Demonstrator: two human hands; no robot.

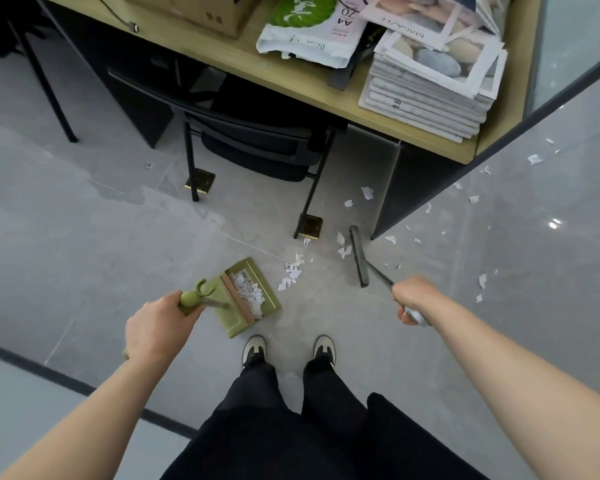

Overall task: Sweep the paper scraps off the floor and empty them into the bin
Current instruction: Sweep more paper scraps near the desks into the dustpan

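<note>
My left hand (pixel 156 329) grips the upright handle of a green dustpan (pixel 269 299), which rests on the grey floor with a heap of white paper scraps (pixel 248 292) inside. My right hand (pixel 413 299) grips the grey handle of a broom; its dark head (pixel 358 256) lies on the floor to the right of the pan. A small cluster of scraps (pixel 291 271) sits between pan and broom head. More scraps (pixel 367 192) lie near the desk leg, and others (pixel 482 280) are scattered to the right. No bin is in view.
A wooden desk (pixel 291 77) stands ahead, loaded with stacked magazines (pixel 430 91), a paper pack and a cardboard box. A black chair (pixel 257 147) is tucked under it, legs by the scraps. A dark panel edge (pixel 499 140) runs diagonally at right. My feet (pixel 288 348) stand behind the pan.
</note>
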